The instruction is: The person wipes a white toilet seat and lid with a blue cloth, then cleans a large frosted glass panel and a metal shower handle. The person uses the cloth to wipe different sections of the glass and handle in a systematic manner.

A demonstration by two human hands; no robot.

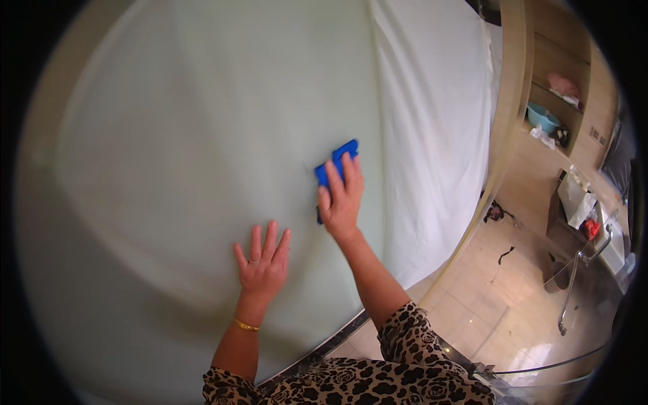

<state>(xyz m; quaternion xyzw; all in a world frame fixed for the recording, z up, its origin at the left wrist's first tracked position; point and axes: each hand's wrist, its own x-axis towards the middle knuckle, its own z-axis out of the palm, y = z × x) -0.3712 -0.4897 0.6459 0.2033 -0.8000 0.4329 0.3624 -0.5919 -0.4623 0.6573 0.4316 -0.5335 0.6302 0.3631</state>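
"What's the right hand (343, 202) doing?"
"Its fingers are holding a blue cloth (345, 148) against the pane (223, 155)."
"And the left hand (263, 271)?"
"It's resting lower on the pane, fingers standing wide."

your one wide fisheye view looks down from your head past your forearms (372, 273) to your left grip (264, 268) and right grip (343, 202), near the pale panel (202, 135) behind them, with floor (466, 290) farther off to their right.
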